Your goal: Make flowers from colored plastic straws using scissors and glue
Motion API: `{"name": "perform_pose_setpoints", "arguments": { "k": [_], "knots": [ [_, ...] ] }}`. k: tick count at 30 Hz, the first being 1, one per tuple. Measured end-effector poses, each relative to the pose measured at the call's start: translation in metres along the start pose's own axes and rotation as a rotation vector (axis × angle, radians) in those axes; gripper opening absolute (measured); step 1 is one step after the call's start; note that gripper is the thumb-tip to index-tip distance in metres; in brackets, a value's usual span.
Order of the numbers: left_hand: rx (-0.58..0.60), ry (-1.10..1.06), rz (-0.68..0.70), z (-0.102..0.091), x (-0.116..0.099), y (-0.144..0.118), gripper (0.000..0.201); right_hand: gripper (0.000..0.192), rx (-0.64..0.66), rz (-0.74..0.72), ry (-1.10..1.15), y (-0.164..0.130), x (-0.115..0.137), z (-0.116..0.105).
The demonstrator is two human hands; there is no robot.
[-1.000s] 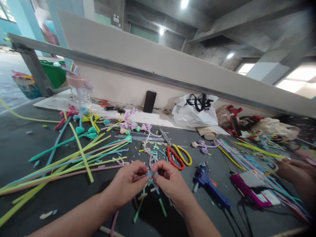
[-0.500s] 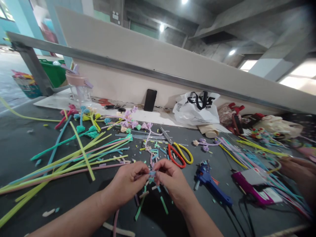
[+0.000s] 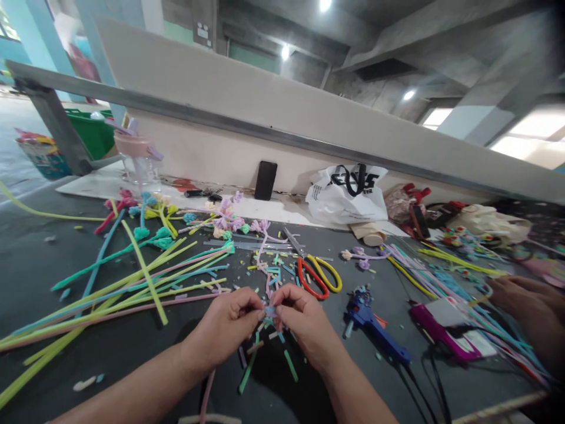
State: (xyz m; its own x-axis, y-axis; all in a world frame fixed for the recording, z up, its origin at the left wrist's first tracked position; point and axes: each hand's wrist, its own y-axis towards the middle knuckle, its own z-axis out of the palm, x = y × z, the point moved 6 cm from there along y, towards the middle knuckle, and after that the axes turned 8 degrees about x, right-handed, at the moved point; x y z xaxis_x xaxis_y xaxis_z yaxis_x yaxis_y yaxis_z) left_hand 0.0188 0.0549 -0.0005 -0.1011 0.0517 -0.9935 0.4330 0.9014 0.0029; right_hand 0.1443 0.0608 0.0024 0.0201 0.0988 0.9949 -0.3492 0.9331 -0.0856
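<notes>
My left hand [image 3: 227,327] and my right hand [image 3: 304,324] meet at the middle of the dark table, thumbs and fingertips pinched together. Between them is a small pale blue-lilac pipe cleaner piece [image 3: 269,311], mostly covered by the fingers. Short cut pipe cleaner bits, among them a green piece [image 3: 291,365], lie just below and around the hands. Beyond my right hand rest scissors [image 3: 302,255] with red and yellow handles. Farther right lies a blue glue gun [image 3: 379,337].
Long pipe cleaners [image 3: 145,277] spread across the left, with fluffy flower shapes [image 3: 227,215] behind. A phone [image 3: 265,180] leans on the partition near a white bag [image 3: 346,197]. At right are a magenta-and-white box [image 3: 441,333], cables and another person's hand [image 3: 525,300].
My hands stay pinched on the small piece, with only slight finger movement. The whole view has shifted a little, so things appear slightly farther left.
</notes>
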Motion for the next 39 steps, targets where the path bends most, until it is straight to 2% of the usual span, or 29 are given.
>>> {"name": "perform_pose_setpoints", "arguments": {
  "k": [2, 4, 7, 10, 14, 20, 28, 35, 39],
  "knots": [
    [0.012, -0.134, -0.03, 0.002, 0.003, 0.0, 0.013, 0.008, 0.04, -0.017, 0.032, -0.001, 0.002, 0.002],
    [0.024, -0.323, -0.074, 0.004, 0.008, 0.0, 0.016, 0.02, 0.075, -0.045, 0.12, -0.003, 0.003, 0.002],
    [0.04, -0.603, -0.114, 0.004, 0.012, 0.0, 0.019, 0.032, 0.058, -0.089, 0.249, -0.004, 0.002, 0.0],
    [0.045, -0.791, -0.117, 0.003, 0.013, 0.001, 0.017, 0.028, -0.005, -0.122, 0.191, -0.003, 0.0, -0.002],
    [0.069, -0.939, -0.154, 0.006, 0.018, 0.002, 0.018, 0.025, -0.022, -0.106, 0.056, 0.001, -0.004, 0.005],
    [0.098, -0.971, -0.161, 0.011, 0.021, 0.007, 0.017, 0.029, -0.061, -0.019, -0.057, 0.005, -0.011, 0.006],
    [0.148, -0.974, -0.22, 0.017, 0.023, 0.006, 0.018, 0.024, -0.069, -0.006, -0.061, 0.004, -0.016, 0.003],
    [0.181, -0.884, -0.284, 0.018, 0.029, 0.006, 0.019, 0.02, -0.106, -0.045, -0.17, 0.003, -0.016, 0.001],
    [0.172, -0.849, -0.272, 0.017, 0.028, 0.005, 0.021, 0.017, -0.142, -0.093, -0.244, 0.001, -0.009, 0.003]
  ]
}}
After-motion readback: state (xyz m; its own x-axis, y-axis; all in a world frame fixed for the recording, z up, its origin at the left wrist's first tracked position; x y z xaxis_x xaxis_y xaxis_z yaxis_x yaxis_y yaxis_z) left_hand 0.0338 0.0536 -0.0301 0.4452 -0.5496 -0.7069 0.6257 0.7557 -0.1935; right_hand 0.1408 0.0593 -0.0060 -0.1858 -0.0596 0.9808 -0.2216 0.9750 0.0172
